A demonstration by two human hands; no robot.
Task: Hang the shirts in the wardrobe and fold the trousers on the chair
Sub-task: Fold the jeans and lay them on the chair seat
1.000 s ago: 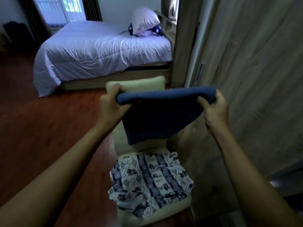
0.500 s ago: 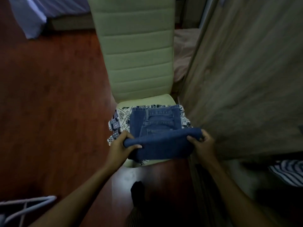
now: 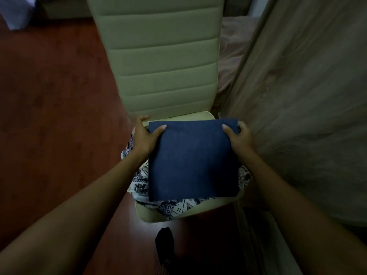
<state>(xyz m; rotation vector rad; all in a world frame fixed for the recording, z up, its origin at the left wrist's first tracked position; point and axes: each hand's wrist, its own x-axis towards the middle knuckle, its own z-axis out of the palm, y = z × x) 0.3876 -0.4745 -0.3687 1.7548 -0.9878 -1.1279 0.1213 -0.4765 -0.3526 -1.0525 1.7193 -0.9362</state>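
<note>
The jeans (image 3: 192, 159) are folded square on the patterned cloth (image 3: 174, 208) on the chair (image 3: 158, 62), gripped at the far corners by left hand (image 3: 144, 138) and right hand (image 3: 239, 138); hung shirts cannot be judged.

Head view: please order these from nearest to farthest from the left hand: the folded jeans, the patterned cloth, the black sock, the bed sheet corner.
1. Folded jeans: the left hand grips their left edge.
2. Patterned cloth: under the jeans on the chair, showing just below the hand.
3. Black sock: on the floor, bottom centre.
4. Bed sheet corner: top left, farthest.
</note>
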